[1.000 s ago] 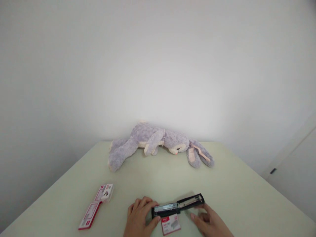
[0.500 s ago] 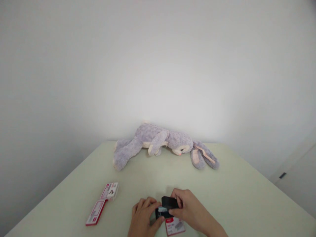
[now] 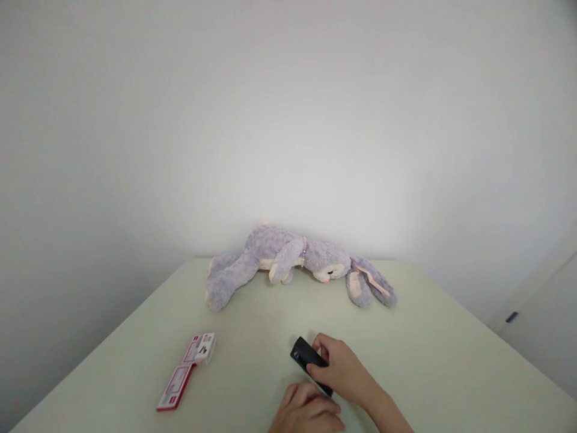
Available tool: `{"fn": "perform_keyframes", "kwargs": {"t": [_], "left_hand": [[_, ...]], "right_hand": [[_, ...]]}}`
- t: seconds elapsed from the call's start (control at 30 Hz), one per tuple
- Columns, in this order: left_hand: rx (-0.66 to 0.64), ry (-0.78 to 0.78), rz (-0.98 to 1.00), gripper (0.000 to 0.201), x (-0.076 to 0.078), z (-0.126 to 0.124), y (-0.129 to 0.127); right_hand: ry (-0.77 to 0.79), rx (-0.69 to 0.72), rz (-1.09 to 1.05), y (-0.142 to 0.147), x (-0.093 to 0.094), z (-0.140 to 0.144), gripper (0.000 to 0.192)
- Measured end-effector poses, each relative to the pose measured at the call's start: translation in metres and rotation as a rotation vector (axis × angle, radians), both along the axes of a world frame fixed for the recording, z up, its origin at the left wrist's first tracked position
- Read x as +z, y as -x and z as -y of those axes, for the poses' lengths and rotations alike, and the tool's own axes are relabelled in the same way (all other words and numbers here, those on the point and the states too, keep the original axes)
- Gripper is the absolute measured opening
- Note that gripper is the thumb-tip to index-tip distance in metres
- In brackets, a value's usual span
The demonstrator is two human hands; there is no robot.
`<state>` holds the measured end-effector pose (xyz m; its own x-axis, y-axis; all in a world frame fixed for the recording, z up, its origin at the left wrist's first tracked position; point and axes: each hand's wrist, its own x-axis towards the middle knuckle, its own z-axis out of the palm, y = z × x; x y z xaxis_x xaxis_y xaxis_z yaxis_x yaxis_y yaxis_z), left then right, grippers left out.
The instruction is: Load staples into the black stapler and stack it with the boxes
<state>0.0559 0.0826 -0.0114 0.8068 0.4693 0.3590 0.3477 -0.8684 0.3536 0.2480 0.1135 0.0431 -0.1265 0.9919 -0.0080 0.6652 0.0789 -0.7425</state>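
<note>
Head view: right hand (image 3: 342,370) around black stapler (image 3: 305,356).

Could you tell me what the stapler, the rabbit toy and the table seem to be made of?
Stapler: black, faintly glossy casing, probably plastic. Rabbit toy: lilac plush fabric, fuzzy pile, cream patches, limp ears. Table: smooth, matte pale green top, perhaps laminate or painted board; its core cannot be seen.

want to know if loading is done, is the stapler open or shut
Shut: the stapler shows as one compact black body under the right hand, no metal staple channel visible.
</note>
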Motion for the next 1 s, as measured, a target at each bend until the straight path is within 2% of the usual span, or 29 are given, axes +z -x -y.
{"fn": "perform_keyframes", "kwargs": {"t": [0.07,0.13,0.2,0.3,0.37,0.5,0.7,0.83,0.9,0.93,1.0], "left_hand": [[0.075,0.084,-0.056,0.04,0.003,-0.005,0.006],[0.213,0.202,-0.125,0.058,0.003,-0.01,0.027],[0.351,0.305,-0.153,0.078,0.001,-0.015,0.054],[0.46,0.37,-0.098,0.091,-0.001,-0.017,0.079],[0.477,0.394,-0.076,0.093,-0.001,-0.018,0.078],[0.468,0.406,-0.04,0.1,0.0,-0.019,0.056],[0.466,0.377,0.023,0.097,-0.009,-0.019,0.04],[0.481,0.354,0.069,0.097,-0.005,-0.014,0.043],[0.581,0.253,0.149,0.08,0.002,-0.011,0.059],[0.679,0.175,0.193,0.064,0.005,-0.01,0.073],[0.984,0.029,0.235,0.041,0.01,-0.008,0.111]], "right_hand": [[0.013,-0.044,-0.028,-0.009,-0.01,-0.001,0.012],[0.01,-0.068,-0.087,-0.018,-0.019,0.004,0.021],[0.036,-0.095,-0.222,-0.024,-0.029,0.014,0.037],[0.118,-0.138,-0.445,-0.021,-0.043,0.03,0.064],[0.142,-0.147,-0.518,-0.012,-0.051,0.037,0.074],[0.118,-0.094,-0.555,0.015,-0.06,0.039,0.078],[0.101,-0.076,-0.598,0.038,-0.063,0.039,0.079],[0.111,-0.1,-0.581,0.038,-0.06,0.04,0.085],[0.084,-0.11,-0.555,0.036,-0.06,0.038,0.087],[0.068,-0.119,-0.544,0.036,-0.062,0.037,0.087],[0.052,-0.147,-0.533,0.035,-0.066,0.035,0.088]]}}
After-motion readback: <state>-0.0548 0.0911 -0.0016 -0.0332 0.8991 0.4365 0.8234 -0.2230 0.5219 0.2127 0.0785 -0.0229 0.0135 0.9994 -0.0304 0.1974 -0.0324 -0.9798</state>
